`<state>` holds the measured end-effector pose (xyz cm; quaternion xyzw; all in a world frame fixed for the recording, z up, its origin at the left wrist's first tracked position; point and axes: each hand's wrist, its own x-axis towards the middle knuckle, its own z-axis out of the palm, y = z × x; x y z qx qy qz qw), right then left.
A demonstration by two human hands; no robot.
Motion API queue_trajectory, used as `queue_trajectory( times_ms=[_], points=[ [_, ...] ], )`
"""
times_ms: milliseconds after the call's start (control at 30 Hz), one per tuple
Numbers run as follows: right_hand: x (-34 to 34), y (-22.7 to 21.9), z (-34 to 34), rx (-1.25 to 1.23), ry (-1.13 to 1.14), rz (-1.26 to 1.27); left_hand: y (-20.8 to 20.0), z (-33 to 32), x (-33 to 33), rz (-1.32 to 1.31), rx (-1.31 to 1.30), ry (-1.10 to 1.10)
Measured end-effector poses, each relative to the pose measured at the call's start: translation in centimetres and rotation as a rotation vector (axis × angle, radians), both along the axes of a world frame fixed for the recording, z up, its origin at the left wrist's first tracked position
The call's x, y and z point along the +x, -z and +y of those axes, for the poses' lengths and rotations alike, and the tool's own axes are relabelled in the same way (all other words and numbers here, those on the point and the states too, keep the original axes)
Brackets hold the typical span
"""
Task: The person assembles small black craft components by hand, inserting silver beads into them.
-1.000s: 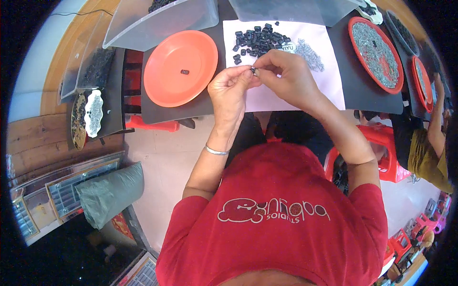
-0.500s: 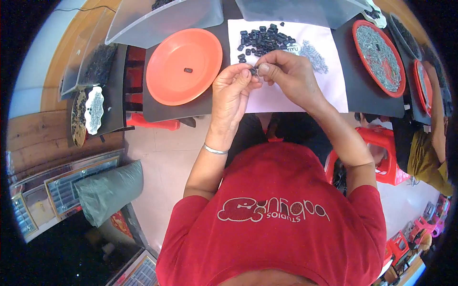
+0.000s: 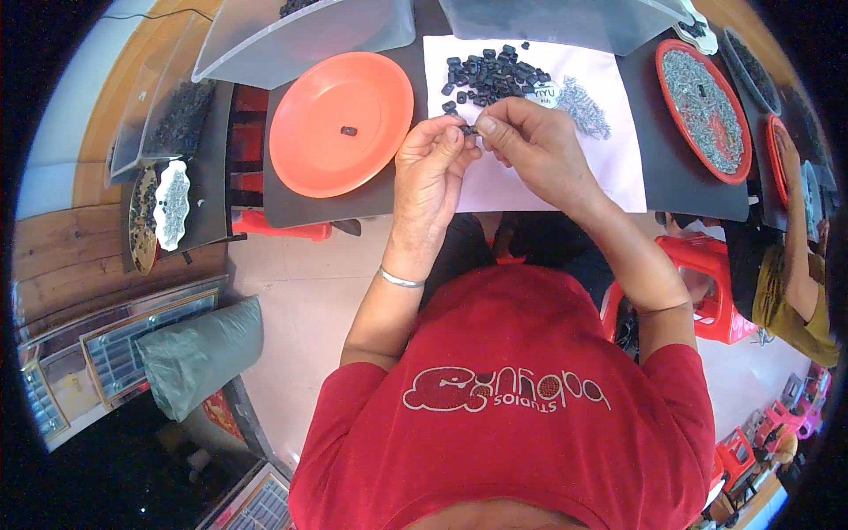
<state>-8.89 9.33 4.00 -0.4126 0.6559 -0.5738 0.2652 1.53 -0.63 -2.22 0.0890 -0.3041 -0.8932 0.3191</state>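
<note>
Between the fingertips of my left hand (image 3: 430,168) is a small black plastic piece (image 3: 467,130). My right hand (image 3: 539,150) pinches at the same piece from the right side; whether it also holds a tiny metal part is hidden by the fingers. Both hands are above the near part of a white sheet (image 3: 609,168). A heap of black plastic pieces (image 3: 495,78) lies on that sheet just beyond my hands, with a pile of small silvery metal parts (image 3: 585,108) to its right. One black piece (image 3: 349,131) sits in the orange plate (image 3: 300,159) at the left.
Two translucent bins (image 3: 309,44) (image 3: 565,22) stand along the far side of the dark table (image 3: 689,190). At the right is a red tray (image 3: 748,163) of metal parts. A co-worker's arm (image 3: 799,238) shows at far right. Red stools (image 3: 698,256) stand near the table.
My right hand has shifted slightly, its fingers closing nearer to the black piece and my left fingertips. The co-worker's arm at far right has moved.
</note>
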Motion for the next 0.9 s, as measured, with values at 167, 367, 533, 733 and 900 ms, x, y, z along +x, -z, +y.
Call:
queue_trajectory(
  times_ms=[167,367,533,733,900],
  points=[
    [-0.1,0.4,-0.2,0.022,0.012,0.064,-0.1,0.0,0.1,0.008,-0.008,0.007],
    [0.3,0.6,-0.2,-0.029,0.07,0.186,-0.4,0.2,0.2,-0.016,-0.043,-0.011],
    [1.0,2.1,-0.5,-0.201,0.189,0.452,-0.6,0.6,0.0,-0.058,-0.067,-0.059],
    [1.3,2.3,-0.2,-0.239,0.177,0.628,-0.4,0.5,0.1,-0.042,-0.076,-0.058],
    [1.6,1.4,0.3,-0.195,0.136,0.655,-0.7,0.7,0.0,-0.047,-0.081,-0.084]
  ],
)
